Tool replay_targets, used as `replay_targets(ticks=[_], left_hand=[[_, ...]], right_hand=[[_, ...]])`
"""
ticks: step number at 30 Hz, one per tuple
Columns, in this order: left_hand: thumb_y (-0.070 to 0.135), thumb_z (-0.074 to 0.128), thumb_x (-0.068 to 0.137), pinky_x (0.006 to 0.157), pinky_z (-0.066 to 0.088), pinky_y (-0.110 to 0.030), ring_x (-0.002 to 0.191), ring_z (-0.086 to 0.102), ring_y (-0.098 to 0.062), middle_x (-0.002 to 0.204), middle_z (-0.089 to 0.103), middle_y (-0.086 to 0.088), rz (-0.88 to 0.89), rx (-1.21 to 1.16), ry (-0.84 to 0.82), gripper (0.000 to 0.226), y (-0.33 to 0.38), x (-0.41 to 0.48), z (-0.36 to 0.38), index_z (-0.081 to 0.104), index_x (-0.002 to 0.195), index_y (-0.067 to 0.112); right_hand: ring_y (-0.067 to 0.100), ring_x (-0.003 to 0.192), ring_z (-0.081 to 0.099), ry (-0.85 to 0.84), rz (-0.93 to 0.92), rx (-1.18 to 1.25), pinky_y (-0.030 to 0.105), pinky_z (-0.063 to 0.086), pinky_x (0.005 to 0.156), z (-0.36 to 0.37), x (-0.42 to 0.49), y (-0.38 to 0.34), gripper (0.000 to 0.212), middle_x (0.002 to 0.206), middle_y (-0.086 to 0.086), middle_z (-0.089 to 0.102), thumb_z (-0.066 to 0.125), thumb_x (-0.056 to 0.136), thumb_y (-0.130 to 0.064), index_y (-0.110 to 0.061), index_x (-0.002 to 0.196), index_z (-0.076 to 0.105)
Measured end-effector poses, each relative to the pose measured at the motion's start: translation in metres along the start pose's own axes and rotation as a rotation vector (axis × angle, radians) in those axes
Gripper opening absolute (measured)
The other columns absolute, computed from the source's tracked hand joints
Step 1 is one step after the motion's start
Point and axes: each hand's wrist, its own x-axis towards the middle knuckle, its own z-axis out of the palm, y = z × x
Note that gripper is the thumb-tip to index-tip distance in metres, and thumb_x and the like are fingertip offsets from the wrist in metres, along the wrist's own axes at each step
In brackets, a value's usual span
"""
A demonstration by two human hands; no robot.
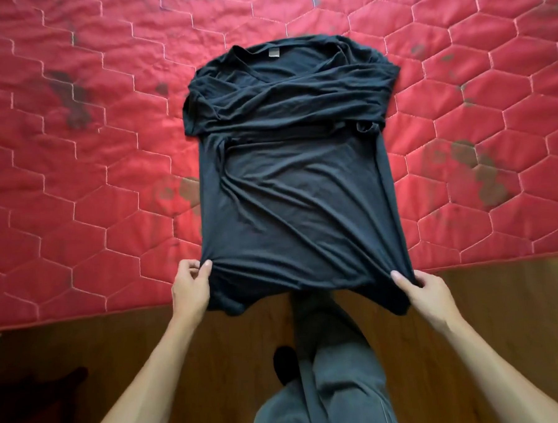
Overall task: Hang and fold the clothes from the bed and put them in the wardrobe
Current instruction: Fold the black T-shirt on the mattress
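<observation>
A black T-shirt [295,184] lies on the red quilted bed [74,157], collar at the far end, both sleeves folded inward across the chest. Its hem hangs a little over the bed's near edge. My left hand [191,287] pinches the hem's left corner. My right hand [424,291] grips the hem's right corner. The cloth is pulled taut between the two hands, with diagonal creases running up the body. No other clothes and no wardrobe are in view.
The bed's near edge runs across the frame just behind my hands. Below it is a brown wooden floor [502,312]. My legs in grey trousers [329,386] stand close to the bed, with one dark-socked foot [284,363] showing.
</observation>
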Motion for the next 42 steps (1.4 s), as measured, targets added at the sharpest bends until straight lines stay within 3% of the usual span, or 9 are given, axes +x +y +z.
replay_targets(ticks=[6, 9, 12, 15, 23, 27, 31, 37, 42], left_hand=[[0.019, 0.045, 0.105, 0.085, 0.052, -0.042, 0.097, 0.064, -0.025, 0.106, 0.066, -0.007, -0.262, -0.649, -0.266, 0.019, -0.005, -0.025, -0.018, 0.057, 0.110, 0.005], [0.033, 0.056, 0.098, 0.095, 0.052, -0.048, 0.096, 0.068, -0.027, 0.112, 0.070, -0.014, -0.261, -0.506, -0.269, 0.025, -0.015, -0.035, -0.023, 0.067, 0.095, 0.010], [0.046, 0.059, 0.095, 0.049, 0.038, -0.023, 0.052, 0.052, -0.013, 0.086, 0.074, -0.003, -0.290, -0.320, -0.536, 0.033, -0.025, -0.062, -0.037, 0.071, 0.099, 0.015], [0.032, 0.071, 0.087, 0.047, 0.026, -0.018, 0.051, 0.034, -0.006, 0.085, 0.070, -0.003, -0.318, -0.197, -0.767, 0.035, -0.042, -0.082, -0.049, 0.067, 0.117, 0.014], [0.031, 0.067, 0.093, 0.083, 0.059, -0.038, 0.097, 0.069, -0.021, 0.113, 0.070, -0.012, -0.361, -0.189, -0.501, 0.042, -0.057, -0.079, -0.015, 0.062, 0.125, 0.003], [0.053, 0.081, 0.073, 0.103, 0.050, -0.046, 0.129, 0.053, -0.029, 0.150, 0.044, -0.010, -0.308, -0.154, -0.349, 0.100, -0.042, -0.067, 0.033, 0.032, 0.151, 0.012], [0.063, 0.080, 0.066, 0.113, 0.039, -0.047, 0.137, 0.045, -0.034, 0.152, 0.042, -0.011, -0.455, -0.404, -0.140, 0.111, -0.032, -0.060, 0.069, 0.033, 0.151, 0.009], [0.058, 0.071, 0.081, 0.086, 0.052, -0.036, 0.100, 0.068, -0.023, 0.095, 0.074, 0.003, -0.195, -0.060, -0.175, 0.038, -0.044, -0.085, 0.046, 0.072, 0.094, 0.022], [0.030, 0.072, 0.087, 0.089, 0.055, -0.038, 0.099, 0.072, -0.026, 0.100, 0.077, -0.008, -0.255, -0.363, -0.325, 0.027, -0.009, -0.072, -0.009, 0.075, 0.103, 0.008]], right_hand=[[0.034, 0.078, 0.056, 0.182, 0.012, 0.118, 0.042, 0.042, 0.069, -0.008, -0.033, 0.019, 0.052, 0.080, 0.016, 0.060, 0.042, 0.102, -0.045, 0.002, 0.085, 0.055], [0.029, 0.072, 0.054, 0.212, 0.034, 0.195, 0.039, 0.040, 0.065, -0.015, -0.048, 0.023, 0.061, 0.074, 0.015, 0.057, 0.045, 0.097, -0.056, 0.003, 0.083, 0.053], [0.026, 0.079, 0.066, 0.157, 0.047, 0.282, 0.040, 0.050, 0.076, -0.024, -0.056, 0.032, 0.063, 0.086, 0.020, 0.069, 0.055, 0.090, -0.060, 0.002, 0.091, 0.063], [0.026, 0.090, 0.073, -0.052, 0.109, 0.445, 0.037, 0.058, 0.080, -0.033, -0.065, 0.032, 0.039, 0.095, 0.010, 0.077, 0.069, 0.087, -0.044, -0.008, 0.100, 0.072], [0.025, 0.092, 0.073, -0.223, 0.197, 0.690, 0.026, 0.061, 0.069, -0.044, -0.068, 0.023, 0.032, 0.107, 0.012, 0.075, 0.071, 0.085, -0.021, -0.007, 0.114, 0.069], [0.022, 0.085, 0.075, -0.240, 0.223, 0.742, 0.024, 0.061, 0.062, -0.044, -0.064, 0.017, 0.030, 0.105, 0.013, 0.075, 0.068, 0.087, -0.021, -0.006, 0.113, 0.068], [0.023, 0.085, 0.075, -0.252, 0.237, 0.755, 0.025, 0.062, 0.064, -0.044, -0.061, 0.019, 0.027, 0.105, 0.013, 0.075, 0.066, 0.089, -0.019, -0.006, 0.112, 0.068], [0.021, 0.092, 0.074, -0.286, 0.256, 0.801, 0.025, 0.061, 0.068, -0.039, -0.061, 0.000, 0.033, 0.113, 0.013, 0.073, 0.063, 0.091, -0.022, -0.005, 0.118, 0.066], [0.018, 0.083, 0.075, -0.322, 0.245, 0.881, 0.026, 0.059, 0.066, -0.051, -0.071, -0.039, 0.031, 0.108, 0.012, 0.075, 0.059, 0.091, -0.021, -0.004, 0.115, 0.067]])
